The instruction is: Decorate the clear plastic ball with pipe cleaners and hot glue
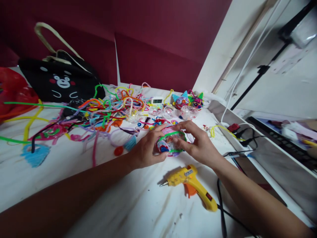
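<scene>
Between my two hands is a rounded craft piece (170, 140) wound with pink, green, blue and purple pipe cleaners, with a clear part showing in its middle. My left hand (148, 145) grips its left side, thumb low and fingers over the top. On the other side my right hand (194, 140) holds it, the thumb pressing on the clear middle and the fingers along the upper edge. A yellow glue gun (189, 181) with an orange trigger lies on the white table just below, nozzle pointing left.
Tangled pipe cleaners (111, 105) spread across the back left. Behind my hands stand clear plastic balls (169, 111), a small digital clock (157, 100) and finished-looking animal heads (182, 100). A black bag (61, 82) sits far left; cables (220, 205) run along the right.
</scene>
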### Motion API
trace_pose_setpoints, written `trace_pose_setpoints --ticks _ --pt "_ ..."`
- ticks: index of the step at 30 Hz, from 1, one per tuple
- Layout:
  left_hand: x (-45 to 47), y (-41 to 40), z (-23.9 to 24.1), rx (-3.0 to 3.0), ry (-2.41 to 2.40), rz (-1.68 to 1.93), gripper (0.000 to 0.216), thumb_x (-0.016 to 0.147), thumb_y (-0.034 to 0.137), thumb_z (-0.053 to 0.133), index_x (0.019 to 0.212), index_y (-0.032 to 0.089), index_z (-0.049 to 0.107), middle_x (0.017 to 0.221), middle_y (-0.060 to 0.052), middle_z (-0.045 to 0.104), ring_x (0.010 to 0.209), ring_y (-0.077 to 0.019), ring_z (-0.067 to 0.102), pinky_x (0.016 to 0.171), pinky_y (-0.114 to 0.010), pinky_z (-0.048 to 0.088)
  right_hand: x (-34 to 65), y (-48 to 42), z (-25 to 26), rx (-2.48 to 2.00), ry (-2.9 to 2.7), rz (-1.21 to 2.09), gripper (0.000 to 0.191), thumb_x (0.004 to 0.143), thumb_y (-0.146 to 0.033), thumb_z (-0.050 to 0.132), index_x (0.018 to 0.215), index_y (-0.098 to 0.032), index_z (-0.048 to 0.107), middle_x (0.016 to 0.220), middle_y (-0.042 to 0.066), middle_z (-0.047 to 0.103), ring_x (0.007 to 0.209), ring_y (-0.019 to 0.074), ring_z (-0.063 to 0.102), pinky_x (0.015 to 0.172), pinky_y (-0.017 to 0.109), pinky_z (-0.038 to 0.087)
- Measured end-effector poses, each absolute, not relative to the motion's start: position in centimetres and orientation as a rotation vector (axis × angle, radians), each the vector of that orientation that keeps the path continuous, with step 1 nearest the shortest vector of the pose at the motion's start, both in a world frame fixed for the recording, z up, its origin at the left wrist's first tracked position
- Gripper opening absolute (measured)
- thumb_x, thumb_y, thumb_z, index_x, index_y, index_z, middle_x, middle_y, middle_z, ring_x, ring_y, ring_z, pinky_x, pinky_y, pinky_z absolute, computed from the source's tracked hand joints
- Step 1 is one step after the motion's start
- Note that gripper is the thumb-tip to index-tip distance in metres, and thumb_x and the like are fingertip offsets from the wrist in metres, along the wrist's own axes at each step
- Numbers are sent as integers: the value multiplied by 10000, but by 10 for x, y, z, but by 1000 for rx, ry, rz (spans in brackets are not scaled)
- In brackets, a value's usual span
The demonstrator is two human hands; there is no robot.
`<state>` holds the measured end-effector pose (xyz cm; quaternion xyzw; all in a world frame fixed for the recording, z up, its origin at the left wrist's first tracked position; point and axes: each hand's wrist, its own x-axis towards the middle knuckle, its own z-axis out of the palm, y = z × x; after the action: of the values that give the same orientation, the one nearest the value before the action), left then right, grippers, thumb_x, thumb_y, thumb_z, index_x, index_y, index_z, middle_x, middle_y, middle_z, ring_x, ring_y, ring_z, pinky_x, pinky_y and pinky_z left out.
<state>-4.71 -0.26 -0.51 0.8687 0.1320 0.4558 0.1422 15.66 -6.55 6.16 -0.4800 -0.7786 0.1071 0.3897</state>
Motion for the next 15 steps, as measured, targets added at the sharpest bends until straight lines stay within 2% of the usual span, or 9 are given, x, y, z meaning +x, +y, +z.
trace_pose_setpoints --ticks 7,15 --pt "-45 -2 -8 2511 358 1325 594 749 192 718 1227 205 365 1442 -258 444 1365 -339 449 1048 -519 446 160 -83 52 -1216 -2008 292 491 792 -178 663 1255 -246 515 1254 90 538 1177 236 531 951 404 487" --pt "-45 -2 -8 2490 343 1316 616 729 163 726 1232 206 372 1470 -249 421 1380 -347 429 1058 -525 433 155 -82 44 -1249 -1929 355 522 771 -143 636 1252 -261 471 1282 88 506 1200 243 514 971 425 475"
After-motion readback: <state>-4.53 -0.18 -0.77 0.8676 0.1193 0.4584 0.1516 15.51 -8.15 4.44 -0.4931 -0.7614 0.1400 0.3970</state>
